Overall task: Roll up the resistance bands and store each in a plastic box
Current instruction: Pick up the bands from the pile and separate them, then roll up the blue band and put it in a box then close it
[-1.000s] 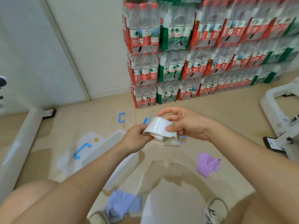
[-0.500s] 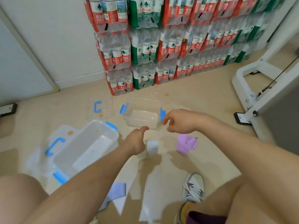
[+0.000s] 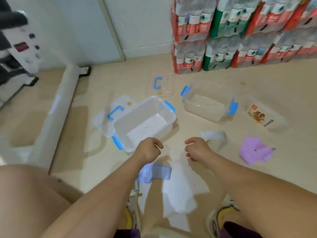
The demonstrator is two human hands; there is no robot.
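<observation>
Head view: all the work lay on the floor; the left hand (image 3: 149,149) and right hand (image 3: 197,149) hung side by side at centre frame, a little apart, fingers loosely curled and gripping nothing that showed.

The white band (image 3: 214,135) lay on the floor just beyond the right hand, slack and only partly curled; the purple band (image 3: 255,150) sat crumpled further right; the blue band (image 3: 155,172) lay flat below the left wrist.

The large box (image 3: 145,124) stood open just beyond the left hand and looked empty; its lid (image 3: 118,109) lay at its upper left, partly under it; the small box (image 3: 204,107) stood open right of centre, also seemingly empty, with its own lid (image 3: 161,83) flat on the floor above and left of it; a labelled packet (image 3: 261,116) lay to its right, and packs of water bottles (image 3: 240,31) filled the upper right.

By my reading, very little was finished: no band was in a box, none was rolled tight, and both lids were off; all three bands remained to be rolled, boxed and closed away.
</observation>
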